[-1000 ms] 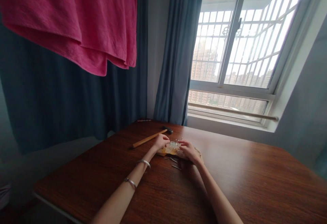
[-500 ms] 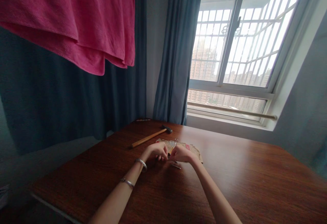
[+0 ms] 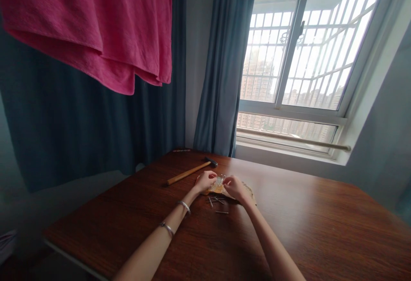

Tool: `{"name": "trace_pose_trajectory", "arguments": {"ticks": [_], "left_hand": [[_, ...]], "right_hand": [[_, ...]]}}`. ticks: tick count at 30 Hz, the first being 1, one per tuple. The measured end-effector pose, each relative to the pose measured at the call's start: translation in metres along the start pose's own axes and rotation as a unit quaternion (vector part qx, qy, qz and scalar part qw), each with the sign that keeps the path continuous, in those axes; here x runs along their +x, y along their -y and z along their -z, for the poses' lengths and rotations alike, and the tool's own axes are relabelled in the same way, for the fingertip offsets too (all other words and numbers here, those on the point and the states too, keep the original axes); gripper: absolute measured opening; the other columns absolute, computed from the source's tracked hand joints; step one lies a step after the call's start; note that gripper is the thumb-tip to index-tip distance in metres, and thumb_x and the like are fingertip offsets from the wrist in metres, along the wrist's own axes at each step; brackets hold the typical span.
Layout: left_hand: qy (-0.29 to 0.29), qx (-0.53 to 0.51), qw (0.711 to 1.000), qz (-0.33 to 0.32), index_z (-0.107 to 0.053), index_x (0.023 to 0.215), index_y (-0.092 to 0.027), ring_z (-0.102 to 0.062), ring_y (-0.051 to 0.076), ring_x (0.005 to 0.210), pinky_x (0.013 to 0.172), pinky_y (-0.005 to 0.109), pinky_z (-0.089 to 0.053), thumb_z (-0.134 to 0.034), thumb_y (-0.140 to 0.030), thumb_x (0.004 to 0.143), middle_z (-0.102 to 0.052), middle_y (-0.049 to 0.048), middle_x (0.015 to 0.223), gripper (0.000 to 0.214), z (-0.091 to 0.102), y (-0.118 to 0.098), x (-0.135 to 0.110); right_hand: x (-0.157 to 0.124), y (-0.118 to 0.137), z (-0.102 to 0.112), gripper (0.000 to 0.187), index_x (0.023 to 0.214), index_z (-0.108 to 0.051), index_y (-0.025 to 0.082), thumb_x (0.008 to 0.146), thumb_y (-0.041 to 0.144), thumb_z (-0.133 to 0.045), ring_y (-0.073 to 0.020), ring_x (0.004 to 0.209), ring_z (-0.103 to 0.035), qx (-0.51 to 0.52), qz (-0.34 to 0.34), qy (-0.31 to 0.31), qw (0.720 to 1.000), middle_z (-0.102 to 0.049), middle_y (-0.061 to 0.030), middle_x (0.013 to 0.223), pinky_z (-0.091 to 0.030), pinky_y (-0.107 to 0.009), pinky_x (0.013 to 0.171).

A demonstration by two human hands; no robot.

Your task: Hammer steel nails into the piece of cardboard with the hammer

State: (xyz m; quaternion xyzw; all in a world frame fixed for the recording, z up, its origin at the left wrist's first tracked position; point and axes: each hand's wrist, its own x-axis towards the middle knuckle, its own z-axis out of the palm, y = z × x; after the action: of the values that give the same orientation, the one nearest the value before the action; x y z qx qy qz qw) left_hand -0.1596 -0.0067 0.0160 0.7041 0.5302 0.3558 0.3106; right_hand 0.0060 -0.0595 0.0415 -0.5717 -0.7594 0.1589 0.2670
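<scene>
Nails point(image 3: 222, 178) stand upright on the patterned board point(image 3: 218, 188); loose ones point(image 3: 221, 212) lie on its near side. Over its ends, my left hand point(image 3: 206, 181) and right hand point(image 3: 235, 187) each show a narrow grip, contents unclear. I'd move lightly, lest any topple.

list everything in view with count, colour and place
towel: 1, pink, hanging upper left
curtains: 2, blue, left and beside window
window: 1, grey-framed, upper right
buildings: several, pale, outside
rail: 1, cream, across window's bottom
table: 1, brown, below window
hammer: 1, wooden handle, black head, on table
patterned piece: 1, multicoloured, on table
upright nails: a few, silver, at patterned piece
loose nails: several, grey, on table
bangles: 2, silver, left forearm
left grip: 1, bare, patterned piece's left
right grip: 1, bare, patterned piece's right
</scene>
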Motion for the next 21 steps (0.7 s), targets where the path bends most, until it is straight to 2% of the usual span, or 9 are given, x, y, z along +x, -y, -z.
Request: {"name": "trace_pose_trajectory", "arguments": {"ticks": [2,5,10,16,21], "left_hand": [[-0.019,0.01,0.999,-0.044,-0.064,0.093,-0.011,-0.06,0.013,0.075,0.067,0.021,-0.046,-0.055,-0.023,0.07,-0.067,0.0067,0.086,0.027,-0.011,0.003,0.001],[-0.025,0.025,0.996,-0.084,-0.065,0.094,-0.012,-0.061,0.015,0.083,0.075,0.021,-0.046,-0.054,-0.025,0.072,-0.067,0.0072,0.094,0.027,-0.021,0.006,0.0],[-0.048,0.043,0.995,-0.082,-0.066,0.09,-0.012,-0.061,0.014,0.079,0.073,0.021,-0.046,-0.05,-0.021,0.074,-0.068,0.0066,0.09,0.024,-0.027,0.008,0.0],[-0.076,0.036,0.993,-0.087,-0.067,0.086,-0.012,-0.061,0.015,0.072,0.069,0.024,-0.046,-0.053,-0.023,0.073,-0.068,0.0064,0.081,0.022,-0.031,0.01,0.004],[-0.1,-0.005,0.994,-0.051,-0.066,0.083,-0.012,-0.061,0.016,0.072,0.067,0.025,-0.047,-0.055,-0.027,0.072,-0.067,0.0065,0.08,0.021,-0.031,0.004,0.0]], "right_hand": [[-0.001,-0.006,-0.004,0.026,0.089,-0.067,0.021,0.074,0.016,-0.046,-0.0153,0.089,-0.056,0.002,0.024,-0.024,0.999,-0.063,-0.0056,0.1,-0.037,-0.022,0.081],[-0.005,-0.012,-0.01,0.033,0.094,-0.066,0.026,0.069,0.011,-0.05,-0.0146,0.097,-0.053,0.005,0.057,-0.028,0.998,-0.06,-0.0014,0.108,-0.034,-0.022,0.088],[-0.006,-0.014,-0.018,0.043,0.101,-0.063,0.03,0.066,0.008,-0.052,-0.0172,0.102,-0.05,0.012,0.079,-0.031,0.996,-0.058,0.0013,0.114,-0.033,-0.025,0.091],[-0.002,-0.015,-0.024,0.037,0.097,-0.067,0.025,0.07,0.009,-0.047,-0.02,0.102,-0.052,0.045,0.078,-0.037,0.995,-0.062,-0.002,0.111,-0.032,-0.03,0.094],[0.002,-0.019,-0.026,0.037,0.094,-0.068,0.025,0.066,0.01,-0.05,-0.0208,0.101,-0.054,0.096,0.071,-0.042,0.992,-0.064,-0.0021,0.108,-0.038,-0.029,0.091]]}}
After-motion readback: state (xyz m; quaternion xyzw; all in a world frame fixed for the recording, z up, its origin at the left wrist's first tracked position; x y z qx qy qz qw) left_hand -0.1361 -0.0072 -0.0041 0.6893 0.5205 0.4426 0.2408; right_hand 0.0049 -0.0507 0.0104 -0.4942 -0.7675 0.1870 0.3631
